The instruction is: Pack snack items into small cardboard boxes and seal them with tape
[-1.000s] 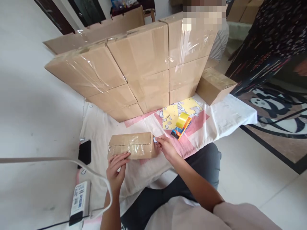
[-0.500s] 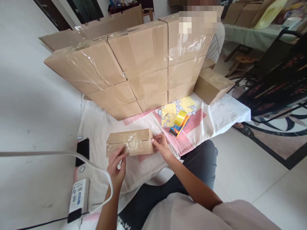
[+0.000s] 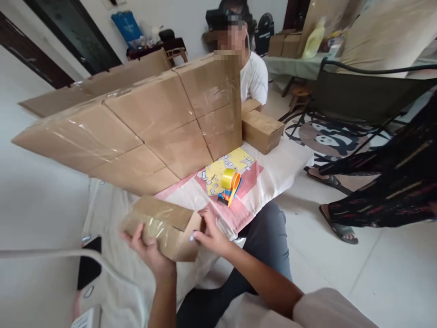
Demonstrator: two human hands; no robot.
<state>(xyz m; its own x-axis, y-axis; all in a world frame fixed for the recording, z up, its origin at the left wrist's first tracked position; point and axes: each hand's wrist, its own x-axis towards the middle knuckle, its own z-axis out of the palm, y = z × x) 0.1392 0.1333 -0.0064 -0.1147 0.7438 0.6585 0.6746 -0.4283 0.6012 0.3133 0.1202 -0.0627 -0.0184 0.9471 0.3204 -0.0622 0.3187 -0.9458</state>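
Between my two hands a small cardboard box (image 3: pixel 164 223) is tilted above the cloth-covered table, clear tape shining along its top seam. My left hand (image 3: pixel 148 250) grips its near long side, with fingers reaching up over the tape. At the right end my right hand (image 3: pixel 211 232) holds the box by its end face, thumb in front and fingers behind. Beyond it on the table lies an orange and blue tape dispenser (image 3: pixel 230 187) with a yellow roll. A wall of stacked, taped boxes (image 3: pixel 150 127) rises behind.
Another cardboard box (image 3: pixel 262 130) sits at the table's far right corner. A person in a white shirt (image 3: pixel 254 77) is behind the stack. At right, someone in dark trousers (image 3: pixel 385 196) stands near a folding chair (image 3: pixel 368 98). A white cable (image 3: pixel 102 262) crosses the lower left.
The small box has been lifted off the table and tilted, with my left hand now gripping its side. My view has turned right, and a second person's legs have come into sight.
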